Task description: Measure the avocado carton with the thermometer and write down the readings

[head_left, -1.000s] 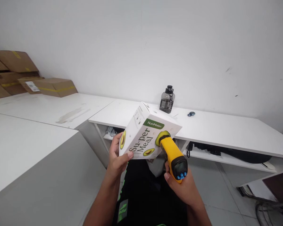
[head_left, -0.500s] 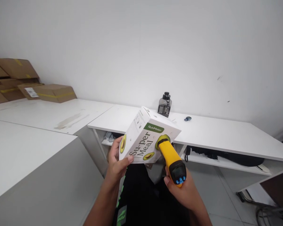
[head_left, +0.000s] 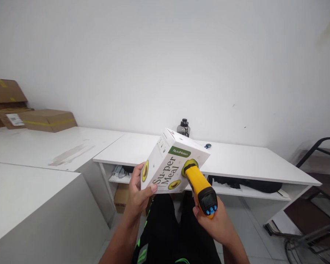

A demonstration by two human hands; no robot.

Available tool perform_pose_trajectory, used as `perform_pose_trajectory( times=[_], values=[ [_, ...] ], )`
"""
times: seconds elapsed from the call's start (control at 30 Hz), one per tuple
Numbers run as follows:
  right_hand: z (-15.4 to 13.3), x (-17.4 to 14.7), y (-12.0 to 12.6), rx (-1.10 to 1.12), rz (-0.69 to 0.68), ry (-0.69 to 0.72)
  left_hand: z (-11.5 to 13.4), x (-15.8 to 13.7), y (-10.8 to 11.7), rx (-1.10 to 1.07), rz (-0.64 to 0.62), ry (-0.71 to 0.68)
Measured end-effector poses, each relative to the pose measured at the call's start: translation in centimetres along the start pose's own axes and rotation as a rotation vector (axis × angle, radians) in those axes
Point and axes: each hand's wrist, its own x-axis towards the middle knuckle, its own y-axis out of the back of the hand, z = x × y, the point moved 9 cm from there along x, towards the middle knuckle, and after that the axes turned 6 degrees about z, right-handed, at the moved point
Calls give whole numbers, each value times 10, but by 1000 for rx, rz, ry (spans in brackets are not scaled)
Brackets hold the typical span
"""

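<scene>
My left hand [head_left: 139, 192] grips the lower left corner of a white meal box [head_left: 165, 159], thumb on its front face. Green avocado pictures and the words "Su-per Meal" mark that face, and the box is held tilted in the air. Wrapped round the handle of a yellow and black infrared thermometer [head_left: 200, 185] is my right hand [head_left: 213, 222]. The thermometer's nose is up against or very close to the avocado picture on the box's right side; I cannot tell whether they touch. Its small dark screen and blue buttons face me.
Behind the box, a white desk [head_left: 236, 157] runs along the wall, bearing a grey water bottle [head_left: 183, 127] and a small dark object [head_left: 208, 146]. Cardboard boxes [head_left: 48, 120] sit on the left tables. A black bag [head_left: 260, 184] lies on the shelf below; a metal-framed cart [head_left: 319, 205] stands right.
My view has turned right and slightly up, showing more of the cart. Both hands keep their hold, and the box and thermometer stay nearly the same relative to each other.
</scene>
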Motion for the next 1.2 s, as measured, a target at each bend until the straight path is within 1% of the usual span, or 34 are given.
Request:
perform_pose_trajectory(
  times=[0.1,0.17,0.23,0.33,0.43,0.53,0.6,0.67,0.77,0.9,0.97,1.03,1.13,1.2],
  values=[
    [2,-3,-1,21,10,-6,3,-2,-3,-13,8,19],
    [6,-4,-7,52,-8,-34,1,-3,1,-16,39,31],
    [10,-4,-13,66,-3,-74,-2,-2,10,-24,97,25],
    [11,1,-14,30,109,-101,-8,8,35,-33,234,-29],
    [11,11,-12,-10,237,-123,-12,32,68,17,397,-156],
    [15,23,-14,-22,309,-135,-11,68,95,183,511,-317],
    [20,33,-18,-14,328,-115,-14,96,107,319,560,-364],
    [30,47,-23,2,334,-85,-21,123,114,402,593,-378],
    [57,78,-27,30,365,-50,-40,159,114,502,582,-359],
    [110,138,-22,46,446,-26,-77,194,109,569,523,-290],
    [140,169,-16,39,468,-54,-96,206,109,579,509,-240],
    [171,192,-8,10,487,-111,-111,215,109,583,501,-217],
    [212,212,4,-22,514,-193,-123,225,106,605,459,-212],
    [231,217,7,-30,513,-228,-129,229,104,635,419,-187]
  ],
)
